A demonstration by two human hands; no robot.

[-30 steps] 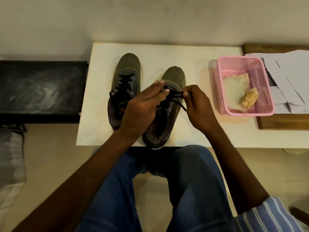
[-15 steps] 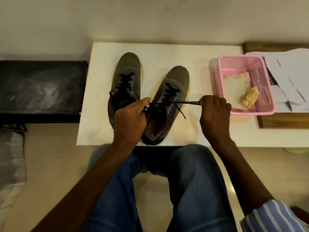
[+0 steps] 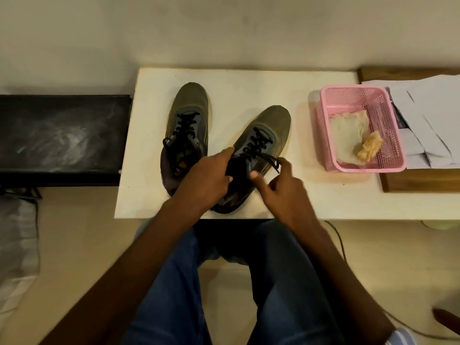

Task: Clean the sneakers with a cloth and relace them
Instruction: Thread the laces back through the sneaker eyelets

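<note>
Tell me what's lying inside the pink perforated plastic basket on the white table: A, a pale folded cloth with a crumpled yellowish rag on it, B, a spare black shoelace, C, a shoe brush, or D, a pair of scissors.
A: the pink perforated plastic basket holds a pale folded cloth with a crumpled yellowish rag at its right edge; nothing else shows inside.

We look down at a white tabletop (image 3: 249, 80) set against a plain cream wall (image 3: 224, 28). To its left stands a low black bench (image 3: 62, 135), scuffed with pale marks. To its right lies a wooden board (image 3: 423, 183). Beige floor (image 3: 82, 240) spreads below, warmly lit.
</note>
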